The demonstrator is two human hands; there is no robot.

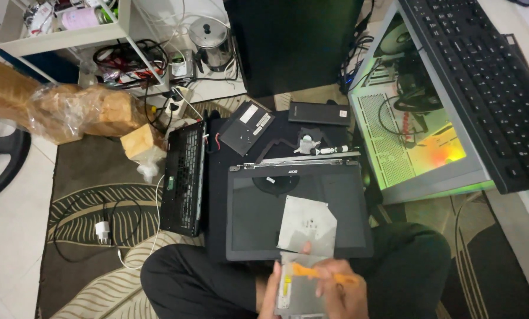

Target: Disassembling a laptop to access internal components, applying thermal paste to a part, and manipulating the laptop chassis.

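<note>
At the bottom centre my left hand (pixel 270 292) grips the left edge of a flat silver optical drive (pixel 297 292) held over my lap. My right hand (pixel 335 289) holds an orange plastic pry tool (pixel 320 274) laid across the drive's top. Just above the hands a thin silver metal cover plate (pixel 307 223) rests on a detached laptop screen panel (pixel 258 218), which lies face up on a black mat. My crossed legs in black trousers (pixel 193 283) frame the hands.
A laptop keyboard base (pixel 183 177) lies left of the screen, a black cover panel (pixel 247 127) and battery (pixel 319 113) behind it. An open desktop case (pixel 412 130) with a keyboard (pixel 489 82) on it stands at right. A white charger (pixel 103 231) lies on the carpet.
</note>
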